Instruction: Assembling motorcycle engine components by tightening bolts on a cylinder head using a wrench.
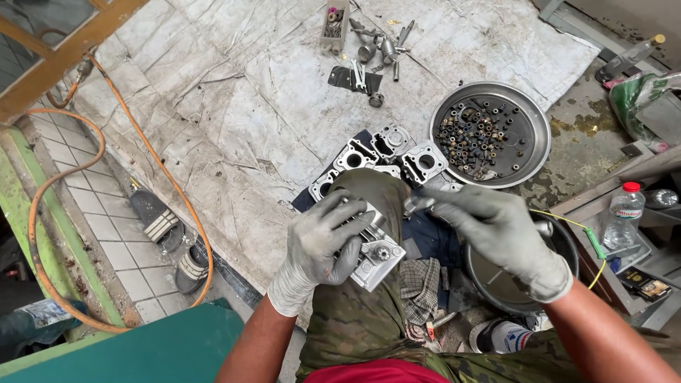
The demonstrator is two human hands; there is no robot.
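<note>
Metal engine part (pixel 374 257) is propped on the person's camouflage-clad knee (pixel 369 188) and clamped by the gloved left hand (pixel 323 245), whose fingers are wrapped over its top. At the part's upper right edge, a small metal tool (pixel 417 204) is pinched between the closed fingers of the gloved right hand (pixel 500 230). Just beyond the knee, several similar castings (pixel 386 145) are laid out on a dark cloth. Farther right of them a round metal tray (pixel 537 117) of small rings and nuts is seen. A bowl (pixel 564 248) is partly hidden under the right hand. Well left of the knee, sandals (pixel 159 223) and an orange hose (pixel 92 152) lie.
</note>
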